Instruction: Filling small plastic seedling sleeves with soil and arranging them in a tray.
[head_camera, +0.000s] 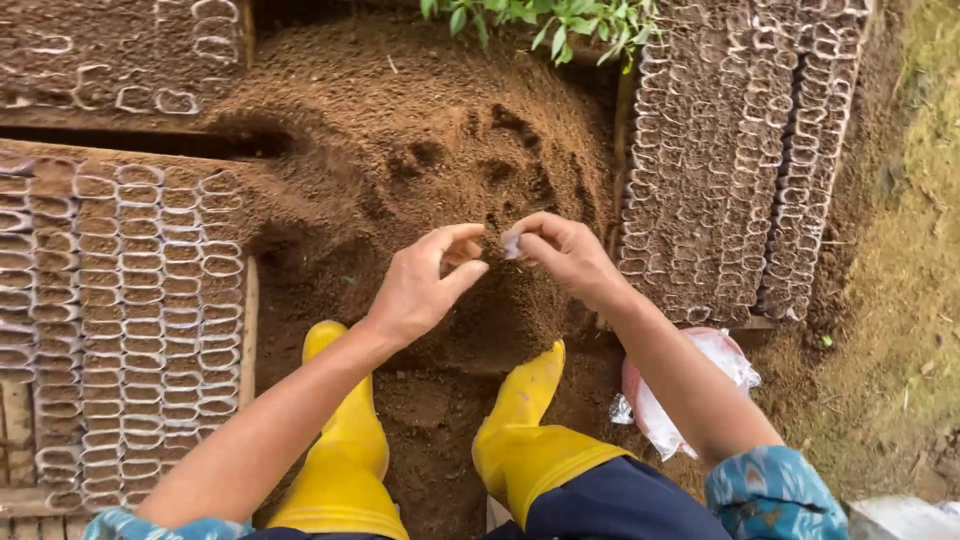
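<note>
The bare earth ground (900, 330) is covered by a mound of brown soil (420, 150), flanked by rows of soil-filled seedling bags (140, 320), with a clear plastic bag (655, 400) laid alongside.

Crumbly matt soil (420, 130); glossy yellow rubber boots (345, 450)

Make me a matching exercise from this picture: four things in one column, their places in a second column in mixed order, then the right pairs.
Things:
1. soil heap
2. yellow boots
3. plastic bag
4. green leaves

Places:
A. at the top edge, above the soil
B. in the middle, between the blocks of filled seedling sleeves
C. on the ground under the right forearm
D. at the bottom, below both hands

Pairs: 1-B, 2-D, 3-C, 4-A
</note>
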